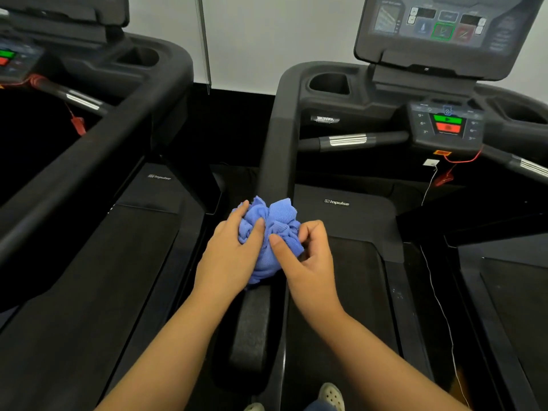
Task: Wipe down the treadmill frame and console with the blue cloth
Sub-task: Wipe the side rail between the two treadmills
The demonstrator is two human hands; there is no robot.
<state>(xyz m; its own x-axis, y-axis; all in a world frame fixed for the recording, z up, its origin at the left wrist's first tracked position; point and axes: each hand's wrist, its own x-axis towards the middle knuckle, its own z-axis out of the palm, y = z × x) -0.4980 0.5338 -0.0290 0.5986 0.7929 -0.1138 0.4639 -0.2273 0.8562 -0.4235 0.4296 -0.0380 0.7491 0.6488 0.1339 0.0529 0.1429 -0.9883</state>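
So the blue cloth (275, 223) is sitting all bunched up in the middle of the frame, right on the side handrail (277, 149) of the right-hand treadmill. Both hands are gripping it. The left hand (234, 250) is wrapping its fingers around the left side of the wad, with the thumb pressing across the front. The right hand (308, 256) is pinching the right side, fingers curled in tight and the thumb lying against the fabric.

Just right of the cloth, the motor cover (355, 215) is showing "impulse" in pale lettering. The same word is showing on the second treadmill (160, 177) at center left. Further up on the right, the button panel (447, 123) is showing a green bar over a red one, with 9, 6 and 3 down its left edge. A red safety clip (444, 178) is dangling below it. The console screen (444, 25) at upper right is too blurry to read, and so is the small sticker (324, 119) under the cup holder (329, 83).
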